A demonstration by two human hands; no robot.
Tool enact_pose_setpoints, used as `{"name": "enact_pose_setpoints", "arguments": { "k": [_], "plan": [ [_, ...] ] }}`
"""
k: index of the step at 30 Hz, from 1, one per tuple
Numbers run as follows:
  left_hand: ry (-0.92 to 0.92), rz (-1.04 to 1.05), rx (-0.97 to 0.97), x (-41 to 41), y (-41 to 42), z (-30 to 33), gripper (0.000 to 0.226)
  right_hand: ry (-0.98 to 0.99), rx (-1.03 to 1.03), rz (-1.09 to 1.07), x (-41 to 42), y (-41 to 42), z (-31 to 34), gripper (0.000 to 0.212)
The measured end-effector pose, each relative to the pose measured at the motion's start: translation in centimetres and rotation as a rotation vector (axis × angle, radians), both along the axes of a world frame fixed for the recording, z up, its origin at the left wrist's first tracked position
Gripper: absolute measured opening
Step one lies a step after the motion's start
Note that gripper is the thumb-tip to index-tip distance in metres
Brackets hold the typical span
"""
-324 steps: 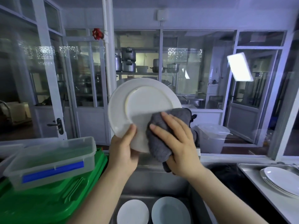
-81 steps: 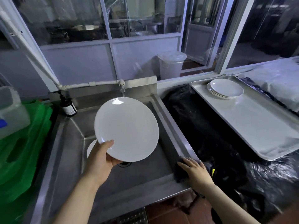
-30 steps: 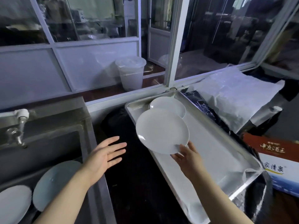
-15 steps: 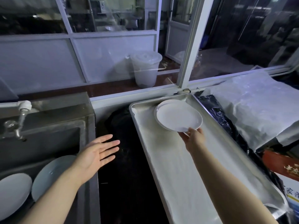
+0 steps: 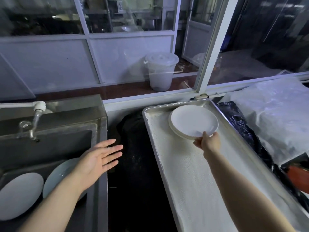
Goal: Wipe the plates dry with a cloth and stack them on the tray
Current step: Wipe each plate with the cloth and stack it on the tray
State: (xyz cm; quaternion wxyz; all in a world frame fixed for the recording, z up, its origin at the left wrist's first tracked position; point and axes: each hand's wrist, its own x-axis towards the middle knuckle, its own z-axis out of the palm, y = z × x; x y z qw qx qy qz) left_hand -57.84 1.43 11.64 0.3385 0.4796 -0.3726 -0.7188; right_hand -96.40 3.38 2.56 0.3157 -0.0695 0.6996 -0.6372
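The plate (image 5: 194, 122) sits on top of the stack (image 5: 175, 129) at the far end of the tray (image 5: 192, 181). The right hand (image 5: 208, 142) pinches its near rim. The left hand (image 5: 98, 160) floats flat with fingers spread over the sink (image 5: 100, 134) edge. Two plates (image 5: 18, 195) lie in the sink.

There is only one view, so no part of the scene shows in two. The camera sits on the person's head and looks forward and down. Both bare arms reach out from the near edge. The grey metal sink (image 5: 98, 148) is close on the left, and the long silver metal tray (image 5: 247, 158) is close on the right. Far ahead stands a wall of glass windows (image 5: 127, 15).
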Motion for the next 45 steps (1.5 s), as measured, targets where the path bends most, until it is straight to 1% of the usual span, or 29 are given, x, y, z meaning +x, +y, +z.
{"name": "enact_pose_setpoints", "arguments": {
  "k": [2,5,7,9,11,14,16,18,22,26,29,32,37,42,45],
  "plan": [
    [-0.003,0.000,0.004,-0.1,-0.1,-0.1,0.036,0.089,0.088,0.033,-0.3,0.0,-0.6,0.024],
    [-0.007,-0.005,0.015,-0.3,0.0,-0.2,0.035,0.106,0.185,0.073,-0.5,0.0,-1.1,0.026],
    [-0.016,-0.014,0.017,-0.4,0.0,-0.2,0.035,0.114,0.211,0.114,-0.6,0.3,-1.4,0.028],
    [-0.025,-0.019,0.018,-0.6,0.1,-0.3,0.035,0.108,0.193,0.157,-0.6,0.8,-1.4,0.029],
    [-0.031,-0.019,0.019,-0.7,0.2,-0.2,0.035,0.056,0.169,0.197,-0.7,1.2,-1.1,0.031],
    [-0.041,-0.022,0.020,-0.7,0.4,0.0,0.035,-0.142,0.129,0.194,0.0,2.2,-0.7,0.032],
    [-0.045,-0.023,0.018,-0.6,0.5,0.1,0.035,-0.224,0.149,0.227,1.3,3.2,-0.7,0.036],
    [-0.046,-0.022,0.016,-0.2,0.7,0.2,0.035,-0.269,0.155,0.301,3.0,4.3,-0.6,0.036],
    [-0.042,-0.017,0.007,1.2,1.3,0.4,0.035,-0.326,0.099,0.458,7.1,6.1,0.8,0.029],
    [-0.013,0.004,0.002,3.8,2.3,0.6,0.033,-0.331,0.027,0.600,11.6,7.3,2.6,0.027],
    [0.009,0.029,-0.003,6.9,3.2,0.9,0.033,-0.322,0.024,0.651,15.9,7.9,3.6,0.026],
    [0.022,0.052,-0.015,11.8,4.4,0.9,0.032,-0.297,0.075,0.688,20.8,8.7,4.1,0.023],
    [0.005,0.120,-0.031,23.1,6.8,0.4,0.029,-0.347,0.130,0.738,30.6,10.4,3.9,0.021],
    [-0.004,0.274,-0.018,34.9,9.8,-0.9,0.029,-0.387,0.175,0.784,41.9,10.9,3.0,0.014],
    [-0.017,0.340,-0.006,40.8,11.7,-1.8,0.030,-0.471,0.180,0.838,48.2,11.3,2.0,0.013]
  ]
}}
